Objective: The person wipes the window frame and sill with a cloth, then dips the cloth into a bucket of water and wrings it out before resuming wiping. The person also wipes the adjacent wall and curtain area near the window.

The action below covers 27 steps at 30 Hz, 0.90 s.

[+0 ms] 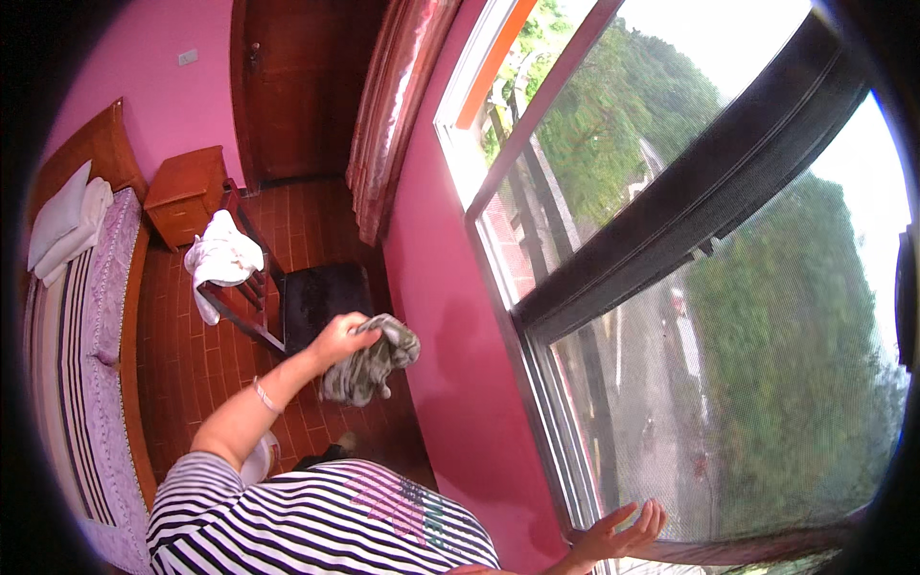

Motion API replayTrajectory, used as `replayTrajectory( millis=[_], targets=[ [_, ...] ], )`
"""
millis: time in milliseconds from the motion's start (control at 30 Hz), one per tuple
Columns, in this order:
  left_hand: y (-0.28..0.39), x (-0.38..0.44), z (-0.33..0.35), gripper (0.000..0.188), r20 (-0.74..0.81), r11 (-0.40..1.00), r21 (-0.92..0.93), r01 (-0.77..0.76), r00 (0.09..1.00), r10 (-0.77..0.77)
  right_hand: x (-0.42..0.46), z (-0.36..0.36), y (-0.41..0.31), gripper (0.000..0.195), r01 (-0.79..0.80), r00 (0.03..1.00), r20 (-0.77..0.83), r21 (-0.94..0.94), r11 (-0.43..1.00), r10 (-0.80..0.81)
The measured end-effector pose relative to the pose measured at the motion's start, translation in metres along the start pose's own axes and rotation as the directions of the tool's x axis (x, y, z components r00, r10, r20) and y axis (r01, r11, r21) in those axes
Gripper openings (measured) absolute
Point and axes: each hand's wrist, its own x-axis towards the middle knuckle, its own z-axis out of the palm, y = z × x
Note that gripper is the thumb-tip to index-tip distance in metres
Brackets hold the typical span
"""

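My left hand point(346, 339), with a bangle on its wrist, grips a crumpled cloth point(370, 363) patterned in grey-green and white. The cloth hangs in front of the pink wall, out over the floor. At the lower right, my right hand point(627, 530) is raised with its fingers apart and nothing in it. Close to that hand is the lower part of the window's mesh screen point(776, 359); whether they touch I cannot tell. A thick dark frame bar point(683, 172) crosses the window point(625, 122).
A dark wooden chair point(327, 295) carries a white cloth point(224, 248) over its back. Left of it stand a nightstand point(188, 192) and a bed point(108, 402). A bucket point(260, 458) sits beside my body. A curtain point(392, 122) hangs between the door point(309, 86) and window.
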Motion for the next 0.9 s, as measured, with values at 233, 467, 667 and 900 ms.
replayTrajectory(
  millis=[233, 467, 667, 900],
  targets=[
    [0.121, 0.162, -0.007, 0.104, 0.283, 0.953, 0.298, -0.056, 0.959, -0.032, 0.007, 0.005, -0.002, 0.020, 0.038, 0.999, 0.011, -0.024, 0.999, -0.038],
    [0.130, 0.345, -0.045, 0.082, 0.458, 0.742, 0.642, -0.195, 0.873, -0.167, 0.024, 0.013, -0.027, 0.014, -0.035, 0.999, 0.012, -0.103, 0.994, 0.036],
    [0.137, 0.378, 0.009, 0.124, 0.637, 0.915, 0.400, -0.043, 0.731, -0.244, 0.012, 0.014, -0.019, 0.009, -0.013, 0.998, 0.052, -0.363, 0.932, 0.034],
    [0.100, 0.360, 0.037, 0.112, 0.754, 0.973, 0.199, -0.115, 0.652, -0.077, 0.034, 0.022, -0.053, 0.015, -0.328, 0.930, -0.060, -0.585, 0.742, 0.363]
  ],
)
